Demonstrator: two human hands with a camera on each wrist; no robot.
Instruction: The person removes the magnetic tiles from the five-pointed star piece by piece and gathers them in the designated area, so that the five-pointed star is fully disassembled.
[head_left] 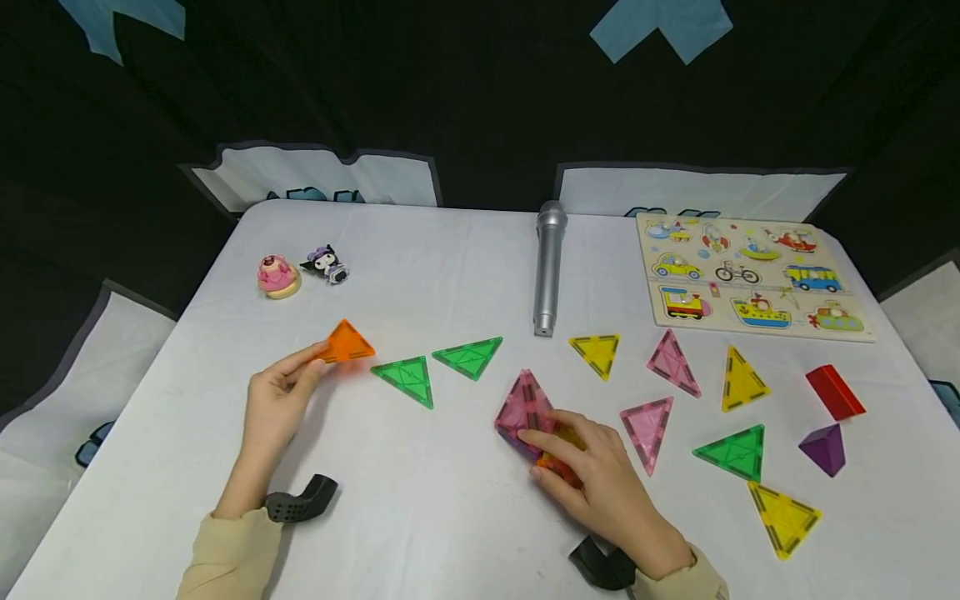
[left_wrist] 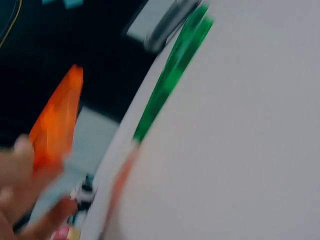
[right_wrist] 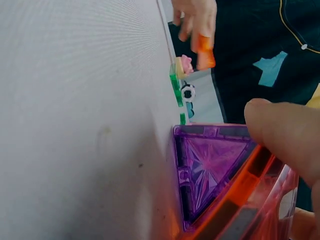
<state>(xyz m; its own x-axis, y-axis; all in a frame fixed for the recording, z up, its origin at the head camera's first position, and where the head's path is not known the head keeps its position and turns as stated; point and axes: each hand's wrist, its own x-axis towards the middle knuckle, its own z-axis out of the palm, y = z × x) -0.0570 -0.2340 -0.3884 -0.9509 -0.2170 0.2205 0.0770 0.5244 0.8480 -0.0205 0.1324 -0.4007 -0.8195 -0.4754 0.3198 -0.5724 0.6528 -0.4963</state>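
Observation:
My left hand pinches an orange triangular magnetic tile between thumb and fingers, raised over the left of the table. The same tile looks blurred in the left wrist view. Two green triangle tiles lie just right of it. My right hand grips a built shape of joined magnetic tiles near the table's middle. Pink faces its top, and a purple triangle and an orange edge show in the right wrist view. The fingers hide part of this shape.
Several pink, yellow and green triangle tiles lie at right, beside a red block and a purple block. Farther back are a silver microphone, a wooden picture puzzle, a pink cake-like toy and a small figurine.

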